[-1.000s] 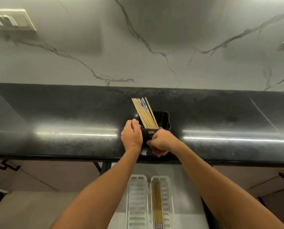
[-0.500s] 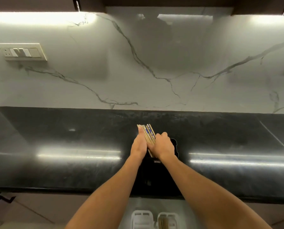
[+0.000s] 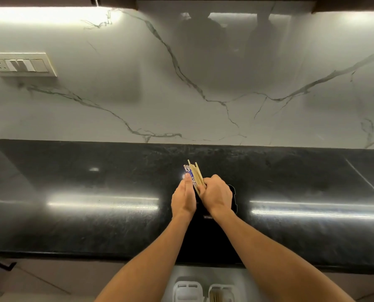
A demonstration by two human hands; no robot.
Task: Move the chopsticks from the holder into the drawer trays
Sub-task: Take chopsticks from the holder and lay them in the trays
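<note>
Right hand (image 3: 217,196) clenched round the chopsticks (image 3: 194,172), left hand (image 3: 183,198) flat against their side, holder (image 3: 234,201) just beneath

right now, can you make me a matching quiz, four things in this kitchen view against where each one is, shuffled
Things:
1 chopsticks
2 holder
3 trays
4 switch plate

Places:
A on the wall, far left
B below the front edge of the counter
C between the left hand and the right hand
D on the counter, under the right hand

Pairs: 1-C, 2-D, 3-B, 4-A
</note>
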